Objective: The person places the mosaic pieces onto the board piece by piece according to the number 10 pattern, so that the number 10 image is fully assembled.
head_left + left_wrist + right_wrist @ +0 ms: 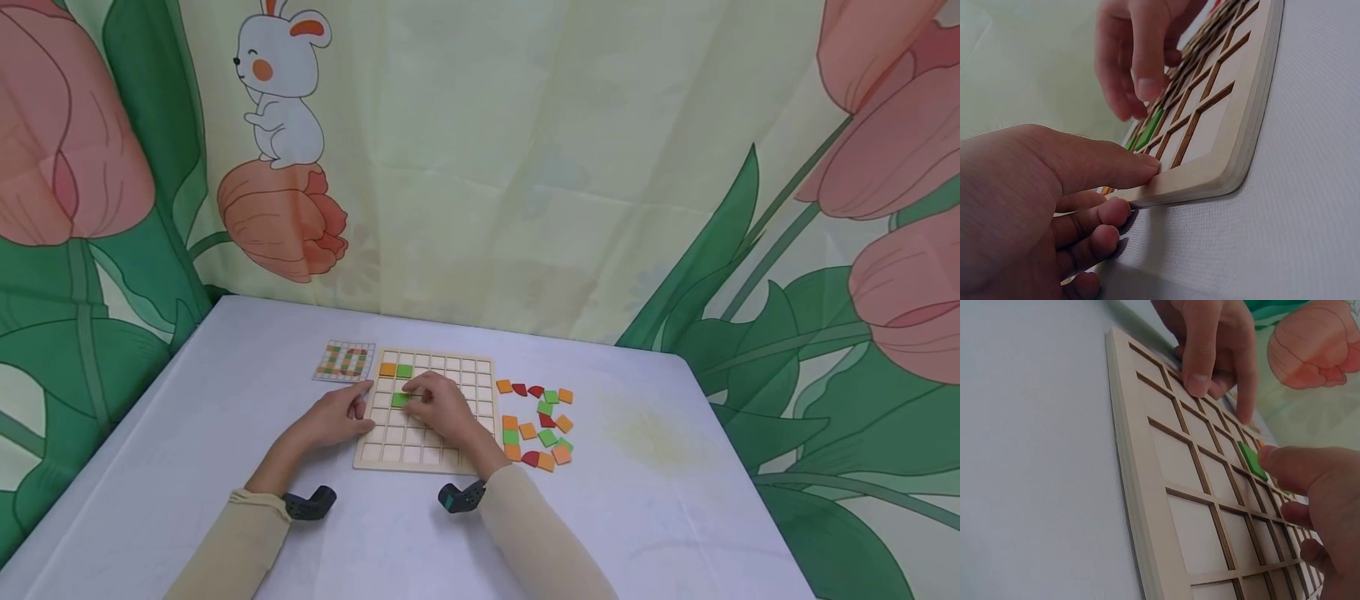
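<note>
A wooden grid board (405,467) lies on the white table. My left hand (337,417) rests at its left edge, thumb on the rim in the left wrist view, other fingers beside it. Over the board is my right hand (442,408), thumb and index finger apart. A green square tile (401,400) lies just left of these fingertips, on the grid's left part. In the right wrist view, the right thumb is right at that green tile (1252,461). An orange tile (387,369) and another green tile (405,371) occupy top-row cells.
Loose orange, green and red tiles (548,422) are scattered right of the board, some with a curved side. A pattern card (345,360) lies beyond the left hand. Behind the table (645,500) hangs a printed curtain (525,167).
</note>
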### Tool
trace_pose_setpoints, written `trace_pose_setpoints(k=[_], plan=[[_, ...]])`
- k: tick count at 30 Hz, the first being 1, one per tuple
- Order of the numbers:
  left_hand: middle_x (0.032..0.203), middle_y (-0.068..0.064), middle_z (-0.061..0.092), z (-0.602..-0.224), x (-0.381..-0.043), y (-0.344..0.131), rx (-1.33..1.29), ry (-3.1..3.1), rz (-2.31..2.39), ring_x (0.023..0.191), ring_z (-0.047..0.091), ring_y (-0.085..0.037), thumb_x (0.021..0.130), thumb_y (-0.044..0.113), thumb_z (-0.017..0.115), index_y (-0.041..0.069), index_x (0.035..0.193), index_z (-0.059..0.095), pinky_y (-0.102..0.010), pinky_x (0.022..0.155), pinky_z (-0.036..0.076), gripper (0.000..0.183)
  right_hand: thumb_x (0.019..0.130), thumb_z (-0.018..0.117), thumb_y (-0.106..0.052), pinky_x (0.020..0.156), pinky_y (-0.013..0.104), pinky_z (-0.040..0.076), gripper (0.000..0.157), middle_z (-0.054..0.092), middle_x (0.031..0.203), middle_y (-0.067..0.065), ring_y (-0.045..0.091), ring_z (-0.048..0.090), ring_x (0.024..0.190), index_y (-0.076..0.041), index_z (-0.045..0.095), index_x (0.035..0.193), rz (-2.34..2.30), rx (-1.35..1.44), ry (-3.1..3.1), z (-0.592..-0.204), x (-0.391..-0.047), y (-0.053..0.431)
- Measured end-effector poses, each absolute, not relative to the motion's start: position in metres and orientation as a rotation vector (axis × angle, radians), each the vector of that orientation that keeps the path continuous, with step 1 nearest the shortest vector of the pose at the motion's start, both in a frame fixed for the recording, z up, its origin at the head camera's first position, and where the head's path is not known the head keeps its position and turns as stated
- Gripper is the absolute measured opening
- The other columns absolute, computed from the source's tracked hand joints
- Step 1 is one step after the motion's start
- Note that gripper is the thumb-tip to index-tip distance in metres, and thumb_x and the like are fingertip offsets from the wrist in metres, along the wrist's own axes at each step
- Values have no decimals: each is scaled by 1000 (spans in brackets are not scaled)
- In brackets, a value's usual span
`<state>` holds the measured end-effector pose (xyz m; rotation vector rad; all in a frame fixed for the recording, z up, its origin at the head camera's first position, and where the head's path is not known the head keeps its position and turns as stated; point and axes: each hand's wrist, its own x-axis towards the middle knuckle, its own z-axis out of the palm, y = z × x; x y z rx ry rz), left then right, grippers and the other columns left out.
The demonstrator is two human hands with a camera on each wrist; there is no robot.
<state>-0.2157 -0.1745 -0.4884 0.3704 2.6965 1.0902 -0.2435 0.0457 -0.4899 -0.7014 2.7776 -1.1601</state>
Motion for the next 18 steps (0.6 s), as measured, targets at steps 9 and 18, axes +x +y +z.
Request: trace_pose_setpoints(k=[9,18], plan=[[83,-3,51,-491,-217,-175,362,2702,1085,71,44,-15,84,16,71,-5,145,35,-26,60,34,74,88,70,-24,74,21,46,26,66,110,-7,9,53,87,-17,70,113,-1215,-612,2762,-489,-241,65],[83,-3,51,-490,-216,-175,375,2711,1084,71,44,-14,83,16,71,-6,144,36,-25,60,34,74,88,70,-23,71,21,45,28,67,105,-4,11,54,85,-14,70,114,-1217,-582,2795,-486,-236,90]])
